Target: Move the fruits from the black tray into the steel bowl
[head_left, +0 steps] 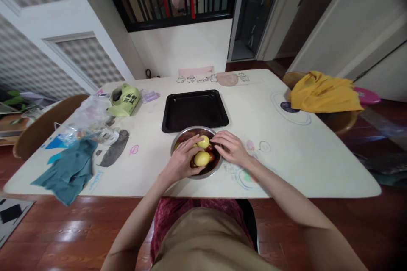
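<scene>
Stainless steel shines around the rim of a round mixing bowl (212, 174), which stands near the white table's (305, 152) closest edge, straight in front of the person. Inside it, a front lemon (201, 159) sits near the centre and a rear lemon (203, 141) lies at twelve o'clock from it, with small dark-red round fruits (211, 157) at about three o'clock, too small to name surely.

From nine o'clock, the left hand (184, 156) reaches over the rim, fingers and thumb spread around the front lemon; whether they grip it I cannot tell. At about two o'clock, the right hand (230, 147) reaches over the opposite rim, fingers loosely bent, with nothing visible in its grasp.

Beyond the bowl, at twelve o'clock, lies a black baking tray (195, 111). At nine o'clock, a teal cloth (71, 171) droops over the table edge; at ten are crumpled clear plastic bags (92, 112) and a pale green visor (129, 100). Mustard-yellow fabric (324, 93) drapes a chair at two o'clock.
</scene>
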The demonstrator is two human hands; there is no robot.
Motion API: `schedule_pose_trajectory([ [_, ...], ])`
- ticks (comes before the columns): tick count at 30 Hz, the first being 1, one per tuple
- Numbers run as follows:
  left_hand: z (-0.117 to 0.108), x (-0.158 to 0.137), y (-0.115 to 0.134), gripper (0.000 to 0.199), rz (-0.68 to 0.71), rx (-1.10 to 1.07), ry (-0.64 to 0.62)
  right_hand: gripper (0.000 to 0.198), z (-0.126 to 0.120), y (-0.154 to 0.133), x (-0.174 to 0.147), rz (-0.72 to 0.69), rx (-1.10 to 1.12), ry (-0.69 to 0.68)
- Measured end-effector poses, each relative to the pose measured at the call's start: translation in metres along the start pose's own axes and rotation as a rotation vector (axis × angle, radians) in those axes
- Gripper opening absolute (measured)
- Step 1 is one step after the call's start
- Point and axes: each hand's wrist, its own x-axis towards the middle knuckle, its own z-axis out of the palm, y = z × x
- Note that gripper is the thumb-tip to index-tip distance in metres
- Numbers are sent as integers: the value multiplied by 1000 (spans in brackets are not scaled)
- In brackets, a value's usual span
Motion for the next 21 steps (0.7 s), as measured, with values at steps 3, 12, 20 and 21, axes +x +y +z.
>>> schedule_pose_trajectory([
  [3, -2, -2, -1, 43, -31, -7, 0, 18, 1, -4, -1, -67, 51, -42],
  [12, -8, 0, 4, 46, -23, -101, 26, 23, 1, -14, -3, -61, 32, -233],
  [20, -7, 1, 5, 43, -14, -101, 45, 26, 7, -20, -3, -15, 47, -413],
  [21, -7, 1, 5, 44, -12, -101, 43, 23, 6, -21, -2, -3, 63, -414],
])
